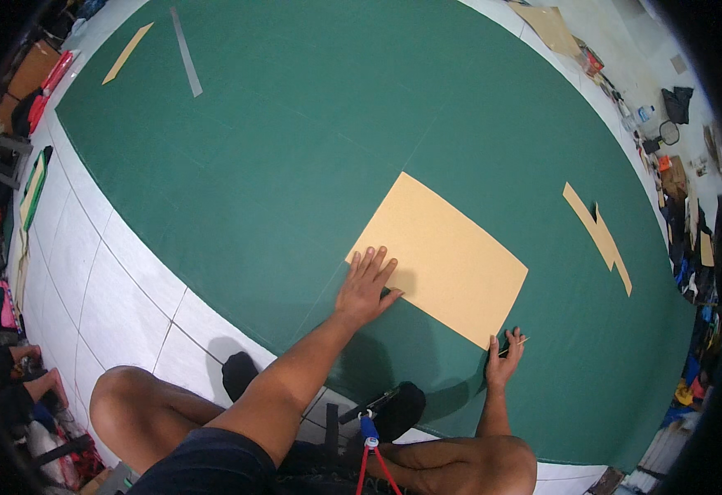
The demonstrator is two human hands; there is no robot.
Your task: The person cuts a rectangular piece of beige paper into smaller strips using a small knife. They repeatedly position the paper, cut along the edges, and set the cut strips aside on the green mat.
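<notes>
A tan rectangular sheet, perhaps card or thick paper, lies flat on a large green mat in front of my crossed legs. My left hand rests on its near-left edge, palm down with fingers spread. Close to the sheet's near-right corner is my right hand, its thumb at the corner. A thin pencil-like stick sits between the fingers of that hand; most of it is hidden, so its exact kind is unclear.
Jagged tan offcuts lie to the right on the mat. At the far left are a tan strip and a grey ruler-like strip. White floor tiles border the mat. Clutter lines both sides; another person's feet show at left.
</notes>
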